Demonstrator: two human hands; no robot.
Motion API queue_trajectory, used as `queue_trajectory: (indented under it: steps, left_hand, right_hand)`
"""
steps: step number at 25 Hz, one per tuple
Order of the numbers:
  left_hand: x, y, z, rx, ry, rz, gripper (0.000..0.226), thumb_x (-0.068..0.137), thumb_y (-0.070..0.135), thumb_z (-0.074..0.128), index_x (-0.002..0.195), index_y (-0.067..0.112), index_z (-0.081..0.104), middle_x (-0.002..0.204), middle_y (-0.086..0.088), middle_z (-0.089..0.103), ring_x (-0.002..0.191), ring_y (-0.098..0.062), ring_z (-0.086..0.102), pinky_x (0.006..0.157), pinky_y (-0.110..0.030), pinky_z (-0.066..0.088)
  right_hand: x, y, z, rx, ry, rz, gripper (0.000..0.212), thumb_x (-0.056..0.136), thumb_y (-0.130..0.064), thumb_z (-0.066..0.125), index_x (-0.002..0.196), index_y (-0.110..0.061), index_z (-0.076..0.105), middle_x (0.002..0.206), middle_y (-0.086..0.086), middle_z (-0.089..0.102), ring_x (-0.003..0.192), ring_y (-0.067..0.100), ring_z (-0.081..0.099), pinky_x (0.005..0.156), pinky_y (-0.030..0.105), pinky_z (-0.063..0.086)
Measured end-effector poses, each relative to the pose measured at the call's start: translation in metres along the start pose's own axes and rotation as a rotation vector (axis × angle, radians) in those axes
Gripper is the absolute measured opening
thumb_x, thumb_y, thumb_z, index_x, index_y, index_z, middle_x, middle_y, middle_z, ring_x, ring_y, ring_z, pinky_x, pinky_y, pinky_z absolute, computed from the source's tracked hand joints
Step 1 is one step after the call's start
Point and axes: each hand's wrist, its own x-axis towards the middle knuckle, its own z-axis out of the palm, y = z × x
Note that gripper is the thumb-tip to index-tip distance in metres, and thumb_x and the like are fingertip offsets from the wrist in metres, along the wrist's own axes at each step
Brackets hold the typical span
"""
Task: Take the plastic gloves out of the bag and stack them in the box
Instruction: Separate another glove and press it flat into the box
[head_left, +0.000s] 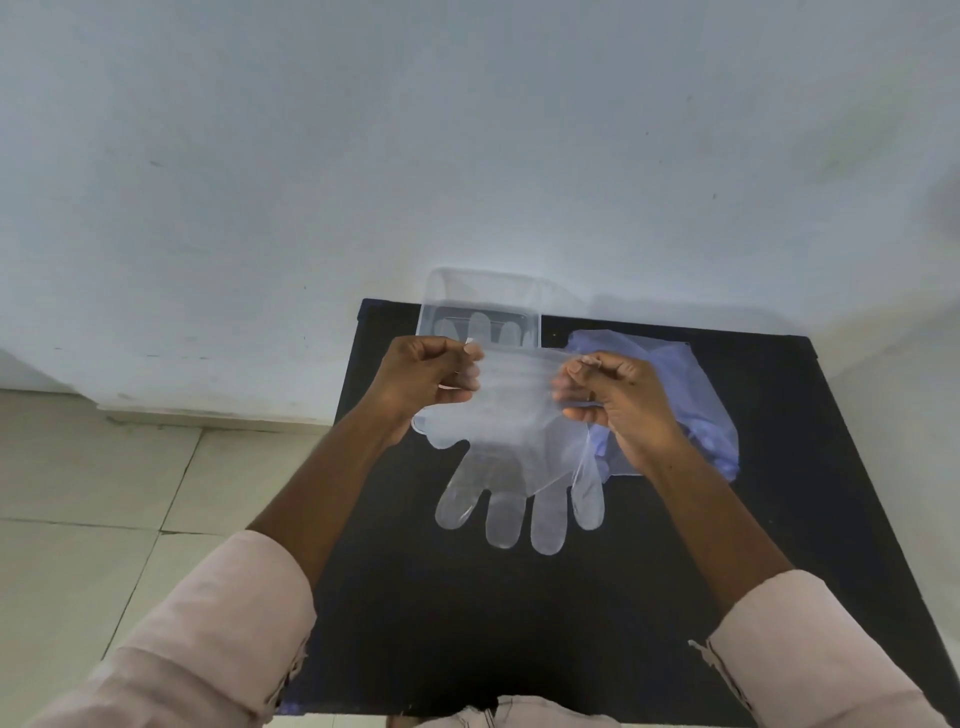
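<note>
A clear plastic glove (519, 447) hangs in the air over the black table, cuff up and fingers pointing toward me. My left hand (426, 379) pinches the cuff's left corner and my right hand (618, 400) pinches its right corner. Behind the glove, at the table's far edge, stands a clear plastic box (480, 299) with at least one glove lying flat in it (478, 327). A bluish plastic bag (691, 395) lies crumpled to the right, partly hidden by my right hand.
The black table (519, 623) stands against a pale wall (467, 130). A tiled floor (130, 493) shows on the left. My pale pink sleeves reach in from the bottom corners.
</note>
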Motion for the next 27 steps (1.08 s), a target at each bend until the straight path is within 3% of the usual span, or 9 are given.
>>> queue_trajectory:
  steps: [7, 15, 22, 27]
  left_hand:
    - [-0.002, 0.001, 0.005, -0.005, -0.002, 0.001, 0.027, 0.085, 0.025, 0.073, 0.1, 0.002, 0.074, 0.081, -0.01, 0.071, 0.073, -0.022, 0.071, 0.071, -0.033, 0.062]
    - [0.012, 0.01, 0.001, 0.012, -0.056, -0.015, 0.021, 0.093, 0.021, 0.062, 0.099, 0.001, 0.069, 0.09, -0.011, 0.076, 0.078, -0.017, 0.075, 0.074, -0.029, 0.061]
    - [0.078, 0.049, -0.012, 0.037, 0.036, 0.0, 0.008, 0.094, 0.008, 0.06, 0.088, 0.004, 0.064, 0.082, -0.013, 0.071, 0.07, -0.018, 0.072, 0.067, -0.026, 0.059]
    - [0.129, 0.079, -0.016, 0.055, 0.205, 0.106, 0.013, 0.09, 0.005, 0.057, 0.082, 0.01, 0.067, 0.087, -0.015, 0.073, 0.072, -0.021, 0.074, 0.077, -0.036, 0.058]
  right_hand:
    - [-0.004, 0.0, 0.006, -0.007, 0.015, 0.015, 0.018, 0.094, -0.011, 0.055, 0.098, 0.002, 0.066, 0.084, 0.012, 0.072, 0.066, 0.016, 0.072, 0.058, 0.022, 0.058]
    - [0.009, -0.009, 0.014, -0.063, -0.019, 0.01, 0.019, 0.096, -0.011, 0.052, 0.08, -0.01, 0.062, 0.077, 0.005, 0.074, 0.071, 0.018, 0.073, 0.068, 0.028, 0.059]
    - [0.089, -0.046, 0.04, -0.101, 0.068, 0.02, 0.028, 0.086, 0.002, 0.044, 0.067, -0.014, 0.056, 0.073, 0.012, 0.07, 0.071, 0.026, 0.069, 0.066, 0.03, 0.055]
    - [0.146, -0.081, 0.057, -0.156, 0.116, -0.065, 0.027, 0.078, 0.004, 0.043, 0.065, -0.015, 0.058, 0.07, 0.012, 0.071, 0.07, 0.029, 0.07, 0.072, 0.041, 0.056]
